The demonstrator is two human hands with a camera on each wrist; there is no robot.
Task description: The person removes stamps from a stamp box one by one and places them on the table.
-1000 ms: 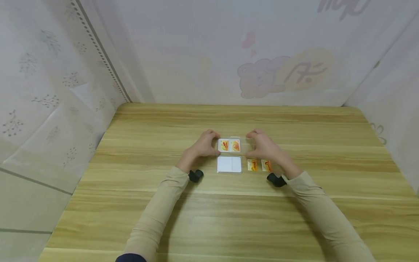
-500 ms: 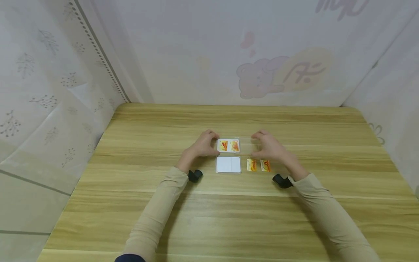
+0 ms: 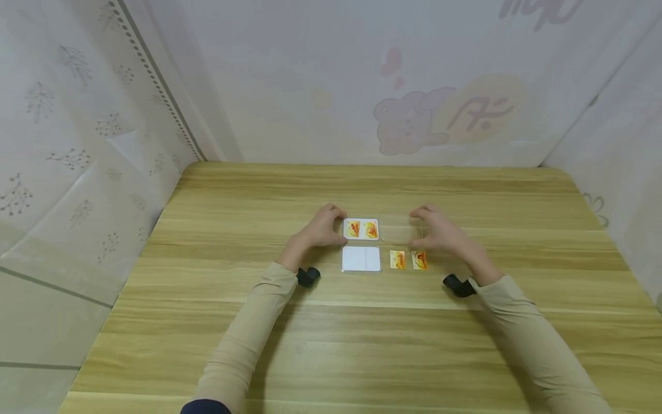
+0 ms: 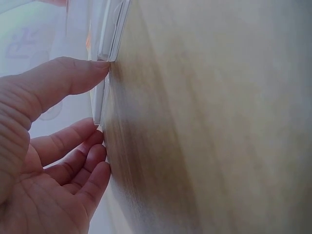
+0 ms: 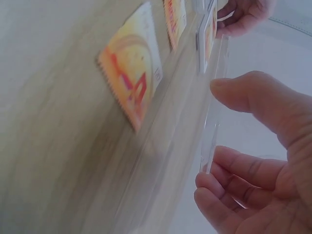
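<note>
In the head view, my left hand (image 3: 324, 225) pinches the left end of a flat white stamp holder (image 3: 361, 229) between thumb and fingers. Two orange-and-yellow postage stamps lie side by side on that holder. To its right, a see-through plastic sleeve (image 5: 210, 131) stretches across to my right hand (image 3: 441, 234), whose thumb and fingers grip it by opposite edges. A second holder, its white insert bare (image 3: 354, 259), lies just in front of the first. Beside it are two loose stamps, one on the left (image 3: 397, 260) and one on the right (image 3: 419, 260), the latter close below my right fingers.
All of this lies on a wood-grain table (image 3: 331, 345). A pale printed curtain (image 3: 289, 86) rises behind the far edge, with more patterned cloth at left and right. Black wrist cameras sit at both cuffs, the left one (image 3: 308, 277) near the second holder.
My right hand has moved steadily to the right with the clear sleeve, away from the stamp holder. The left hand stays on the holder, and the loose stamps have not moved.
</note>
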